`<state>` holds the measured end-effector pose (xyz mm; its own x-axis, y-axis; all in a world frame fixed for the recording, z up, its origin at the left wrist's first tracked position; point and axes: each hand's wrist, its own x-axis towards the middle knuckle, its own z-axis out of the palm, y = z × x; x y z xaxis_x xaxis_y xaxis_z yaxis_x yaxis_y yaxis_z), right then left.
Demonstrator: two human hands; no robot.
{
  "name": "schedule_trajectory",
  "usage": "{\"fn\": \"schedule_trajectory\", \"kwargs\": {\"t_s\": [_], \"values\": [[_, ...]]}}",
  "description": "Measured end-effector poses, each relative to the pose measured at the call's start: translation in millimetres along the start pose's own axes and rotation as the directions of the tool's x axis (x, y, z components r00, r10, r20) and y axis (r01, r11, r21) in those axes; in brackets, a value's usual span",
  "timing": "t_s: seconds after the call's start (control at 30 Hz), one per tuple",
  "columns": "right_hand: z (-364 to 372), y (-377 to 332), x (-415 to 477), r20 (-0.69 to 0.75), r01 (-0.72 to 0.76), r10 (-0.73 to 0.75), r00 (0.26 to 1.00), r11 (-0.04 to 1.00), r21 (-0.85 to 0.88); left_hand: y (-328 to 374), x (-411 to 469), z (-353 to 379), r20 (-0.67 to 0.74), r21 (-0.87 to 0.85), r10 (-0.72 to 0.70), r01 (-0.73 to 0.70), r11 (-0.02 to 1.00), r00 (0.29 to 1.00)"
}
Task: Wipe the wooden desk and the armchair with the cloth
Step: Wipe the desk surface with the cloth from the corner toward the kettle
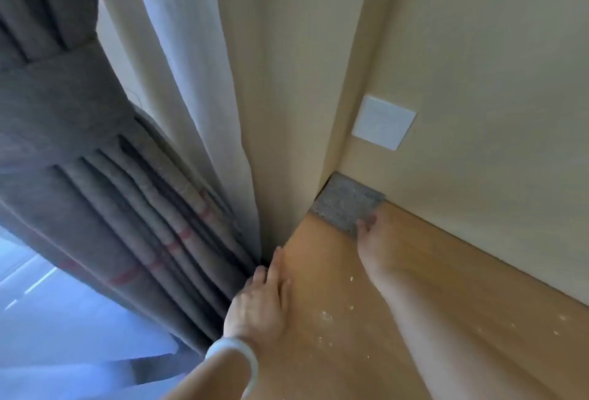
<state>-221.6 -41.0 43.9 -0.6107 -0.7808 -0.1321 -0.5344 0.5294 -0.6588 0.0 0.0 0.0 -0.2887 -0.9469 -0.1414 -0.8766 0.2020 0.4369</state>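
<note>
The wooden desk point(430, 320) fills the lower right, light brown, with pale crumbs scattered on it. A grey cloth point(345, 200) lies flat in the desk's far corner where two walls meet. My right hand point(373, 240) reaches out along the desk and presses on the near edge of the cloth, fingers on it. My left hand point(261, 301) rests flat on the desk's left edge next to the curtain, fingers apart, holding nothing. A white bangle sits on the left wrist. No armchair is in view.
A grey-brown pleated curtain point(111, 192) with a tie-back and a white sheer curtain point(191, 96) hang at the left, touching the desk edge. Beige walls point(478, 81) close the desk at the back and right. A white wall plate point(384, 122) sits above the cloth.
</note>
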Motion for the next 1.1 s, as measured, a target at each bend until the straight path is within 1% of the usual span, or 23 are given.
{"fn": "schedule_trajectory", "kwargs": {"t_s": [0.03, 0.1, 0.13, 0.17, 0.2, 0.23, 0.27, 0.3, 0.33, 0.37, 0.4, 0.43, 0.5, 0.53, 0.6, 0.67, 0.77, 0.87, 0.93, 1.0, 1.03, 1.1], "values": [[2.1, -3.4, 12.6, -0.022, -0.065, 0.064, 0.998, 0.997, -0.034, -1.9, 2.0, 2.1, 0.009, -0.016, 0.001, -0.001, 1.000, 1.000], [4.8, -3.1, 28.3, -0.009, -0.166, 0.167, 0.986, 0.975, -0.144, -2.3, 2.0, 4.4, -0.012, -0.007, 0.010, -0.010, 1.000, 1.000], [5.2, -4.5, 31.2, -0.008, -0.167, 0.169, 0.986, 0.961, -0.222, -4.4, 2.5, 7.3, -0.035, -0.007, -0.003, 0.003, 1.000, 0.999], [9.2, -4.5, 29.2, -0.027, -0.116, 0.113, 0.993, 0.932, -0.345, -6.4, 1.9, 8.8, -0.033, -0.018, -0.007, 0.006, 1.000, 0.999], [13.0, -5.5, 22.0, -0.064, -0.024, -0.004, 0.998, 0.902, -0.431, -7.8, 1.0, 9.8, -0.023, -0.025, -0.011, 0.010, 1.000, 1.000], [15.1, -6.5, 15.0, -0.083, 0.085, -0.139, 0.987, 0.882, -0.463, -9.1, 1.1, 10.7, -0.024, -0.021, -0.006, 0.006, 1.000, 1.000], [16.1, -7.3, 9.0, -0.066, 0.202, -0.258, 0.964, 0.869, -0.452, -9.6, 2.8, 12.2, -0.028, -0.012, 0.000, -0.001, 1.000, 1.000], [17.0, -6.0, 7.0, -0.003, 0.299, -0.339, 0.941, 0.834, -0.463, -9.8, 3.4, 13.3, -0.038, -0.017, 0.010, -0.011, 1.000, 0.999], [17.8, -2.8, 7.1, 0.076, 0.368, -0.379, 0.922, 0.800, -0.474, -9.3, 3.8, 13.3, -0.037, -0.021, 0.012, -0.013, 1.000, 0.999], [18.4, -0.4, 7.3, 0.141, 0.405, -0.387, 0.911, 0.777, -0.482, -8.4, 3.5, 12.5, -0.037, -0.029, 0.012, -0.013, 0.999, 0.999], [17.2, 0.8, 6.9, 0.167, 0.410, -0.376, 0.911, 0.786, -0.463, -7.9, 3.2, 12.6, -0.035, -0.033, 0.010, -0.011, 0.999, 0.999], [15.3, 1.1, 6.6, 0.169, 0.384, -0.345, 0.923, 0.828, -0.409, -8.0, 3.1, 12.3, -0.036, -0.033, 0.010, -0.012, 0.999, 0.999], [8.9, 1.2, 6.8, 0.197, 0.295, -0.249, 0.948, 0.921, -0.255, -8.0, 3.0, 11.9, -0.039, -0.032, 0.010, -0.011, 0.999, 0.999], [4.7, 2.3, 6.9, 0.231, 0.241, -0.194, 0.953, 0.951, -0.194, -7.3, 3.0, 11.2, -0.036, -0.028, 0.005, -0.006, 1.000, 0.999], [-7.2, 2.3, 4.5, 0.265, 0.166, -0.142, 0.954, 0.984, -0.070, -7.0, 2.7, 11.6, -0.032, -0.026, 0.011, -0.011, 1.000, 0.999], [-26.3, -6.8, 1.2, 0.226, 0.171, -0.169, 0.959, 0.985, 0.007, -7.5, 2.8, 12.0, -0.027, -0.029, 0.014, -0.015, 0.999, 1.000], [-63.9, -33.7, 0.2, 0.102, 0.306, -0.309, 0.945, 0.951, 0.052, -8.6, 2.6, 13.5, -0.027, -0.028, 0.016, -0.017, 0.999, 1.000], [-107.7, -65.8, -1.8, 0.040, 0.413, -0.422, 0.906, 0.900, 0.137, -8.9, 3.3, 14.9, -0.038, -0.026, 0.013, -0.014, 1.000, 0.999], [-132.7, -80.8, -1.5, 0.048, 0.434, -0.456, 0.888, 0.870, 0.234, -9.0, 3.7, 15.7, -0.040, -0.021, 0.012, -0.013, 1.000, 0.999], [-144.2, -89.2, 6.4, 0.092, 0.419, -0.460, 0.883, 0.862, 0.285, -8.9, 3.9, 16.0, -0.044, -0.016, 0.011, -0.012, 1.000, 0.999], [-143.6, -91.6, 13.6, 0.117, 0.410, -0.451, 0.885, 0.873, 0.263, -8.9, 4.1, 16.0, -0.043, -0.015, 0.009, -0.010, 1.000, 0.999], [-130.9, -90.7, 29.5, 0.145, 0.392, -0.413, 0.899, 0.907, 0.156, -9.0, 4.3, 16.0, -0.040, -0.017, 0.007, -0.008, 1.000, 0.999]]}}
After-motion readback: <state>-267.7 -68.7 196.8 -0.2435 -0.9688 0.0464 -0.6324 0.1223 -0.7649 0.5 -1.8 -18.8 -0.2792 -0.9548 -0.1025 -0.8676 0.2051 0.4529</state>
